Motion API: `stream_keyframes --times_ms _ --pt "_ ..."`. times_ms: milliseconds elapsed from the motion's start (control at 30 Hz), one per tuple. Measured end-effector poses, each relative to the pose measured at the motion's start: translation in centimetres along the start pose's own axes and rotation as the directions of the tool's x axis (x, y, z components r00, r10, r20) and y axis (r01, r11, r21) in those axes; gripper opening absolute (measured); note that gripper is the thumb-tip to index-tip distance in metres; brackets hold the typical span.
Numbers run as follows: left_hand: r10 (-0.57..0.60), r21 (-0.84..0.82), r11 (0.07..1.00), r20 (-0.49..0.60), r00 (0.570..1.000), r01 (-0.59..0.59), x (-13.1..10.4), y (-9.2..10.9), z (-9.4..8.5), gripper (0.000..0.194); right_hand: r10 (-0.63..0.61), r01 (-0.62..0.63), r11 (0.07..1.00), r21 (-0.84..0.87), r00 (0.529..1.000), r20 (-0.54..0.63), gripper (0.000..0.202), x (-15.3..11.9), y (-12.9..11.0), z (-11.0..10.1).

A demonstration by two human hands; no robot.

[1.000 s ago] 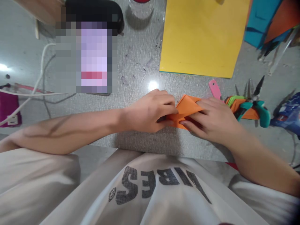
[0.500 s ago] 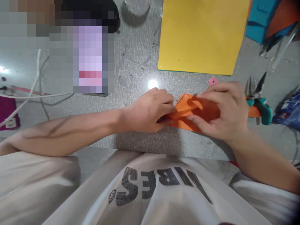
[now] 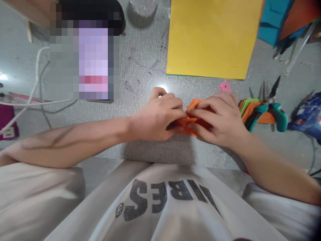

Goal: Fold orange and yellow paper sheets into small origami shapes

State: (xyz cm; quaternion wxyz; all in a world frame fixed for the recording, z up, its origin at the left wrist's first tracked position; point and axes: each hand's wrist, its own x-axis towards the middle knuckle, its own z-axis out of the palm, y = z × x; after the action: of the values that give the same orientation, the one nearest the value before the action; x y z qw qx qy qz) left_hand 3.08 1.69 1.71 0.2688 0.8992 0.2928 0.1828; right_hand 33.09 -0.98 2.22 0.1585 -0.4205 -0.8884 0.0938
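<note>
An orange folded paper [image 3: 189, 125] is between my two hands, low over the grey table. My left hand [image 3: 164, 115] pinches its left end, thumb below and fingers curled above; a small dark patch shows within the grip, too hidden to name. From the right, my right hand [image 3: 220, 118] grips a raised fold, its thumb and fingertips close to my left fingers. Much of the paper lies hidden beneath my right hand.
Green-handled pliers [image 3: 269, 108] lie to the right by small orange and green paper pieces [image 3: 247, 105]. Beyond my hands are a yellow sheet [image 3: 208, 40] and a pink object [image 3: 225, 86]. A phone-like screen [image 3: 93, 60] and white cable [image 3: 35, 83] are at left.
My right hand has moved left along the orange paper, bringing its fingertips near my left hand. Green and orange pieces beside the pliers are now uncovered. My left hand has stayed nearly in place.
</note>
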Motion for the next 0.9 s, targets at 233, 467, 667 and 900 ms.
stream_keyframes --times_ms 233,467,667,900 --pt "-0.021 -0.007 1.000 0.003 1.000 0.021 0.2 0.3 -0.3 0.015 -0.028 0.028 0.999 0.029 1.000 0.013 0.030 0.1 -0.1 -0.1" --pt "-0.045 -0.020 0.999 -0.028 0.999 0.044 0.1 0.2 -0.1 0.015 0.059 -0.063 0.997 0.042 0.993 0.101 0.035 0.5 -0.4 -0.8" --pt "-0.075 -0.014 0.997 -0.031 0.997 0.075 0.0 0.1 -0.1 0.014 0.032 -0.035 0.998 0.049 0.998 0.063 0.038 0.1 0.1 -0.3" --pt "-0.078 -0.020 0.997 -0.024 0.997 0.077 0.2 0.2 -0.2 0.010 0.084 -0.084 0.996 0.010 0.996 -0.026 0.062 0.2 -0.1 -0.5"
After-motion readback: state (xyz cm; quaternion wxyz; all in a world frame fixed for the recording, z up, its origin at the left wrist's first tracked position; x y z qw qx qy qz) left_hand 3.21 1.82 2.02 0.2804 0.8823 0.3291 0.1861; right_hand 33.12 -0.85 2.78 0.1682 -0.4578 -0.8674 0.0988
